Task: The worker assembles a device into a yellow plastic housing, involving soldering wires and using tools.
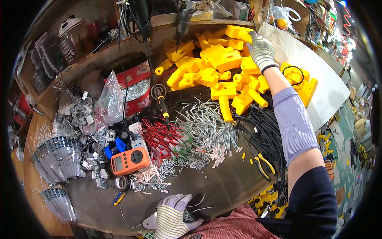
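Note:
At the front edge of the table my left hand (174, 217), in a striped glove, is closed around a flat metal plate (150, 221) with thin white wires. A dark part of this piece shows beside the thumb, and the palm hides the rest. My right arm stretches to the far side, where my right hand (262, 52), gloved the same way, grips the end of a yellow plastic housing (238, 32) on top of a heap. More yellow housings (225, 57) lie piled below and left of that hand.
Loose screws (209, 123), red wired parts (161, 137) and black cables (264, 127) cover the middle. An orange meter (130, 161) stands near yellow-handled pliers (262, 165) and a roll of tape (121, 183). Metal plates (57, 159) are stacked left. A power screwdriver (184, 22) hangs above.

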### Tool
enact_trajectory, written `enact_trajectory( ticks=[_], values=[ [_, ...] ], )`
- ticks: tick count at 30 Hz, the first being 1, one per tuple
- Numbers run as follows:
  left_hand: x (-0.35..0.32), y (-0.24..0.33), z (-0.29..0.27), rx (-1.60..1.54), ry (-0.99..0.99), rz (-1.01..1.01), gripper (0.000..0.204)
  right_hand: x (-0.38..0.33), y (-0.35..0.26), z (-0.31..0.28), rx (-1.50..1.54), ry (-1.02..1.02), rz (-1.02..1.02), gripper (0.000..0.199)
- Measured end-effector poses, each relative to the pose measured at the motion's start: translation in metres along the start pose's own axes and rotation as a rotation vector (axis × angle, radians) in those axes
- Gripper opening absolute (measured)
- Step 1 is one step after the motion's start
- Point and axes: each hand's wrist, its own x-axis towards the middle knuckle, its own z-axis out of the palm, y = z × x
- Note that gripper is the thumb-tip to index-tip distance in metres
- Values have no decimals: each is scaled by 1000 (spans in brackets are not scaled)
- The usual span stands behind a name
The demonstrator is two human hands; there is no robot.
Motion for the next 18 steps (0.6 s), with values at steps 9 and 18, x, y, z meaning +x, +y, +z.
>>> enact_trajectory(
  ticks=[9,18],
  values=[
    [-6,1,0,28,-7,-4,87,16,23,15,-263,-39,5,26],
    [-2,4,-6,-12,-51,-34,79,44,-66,12,-81,-573,-480,40]
  ],
)
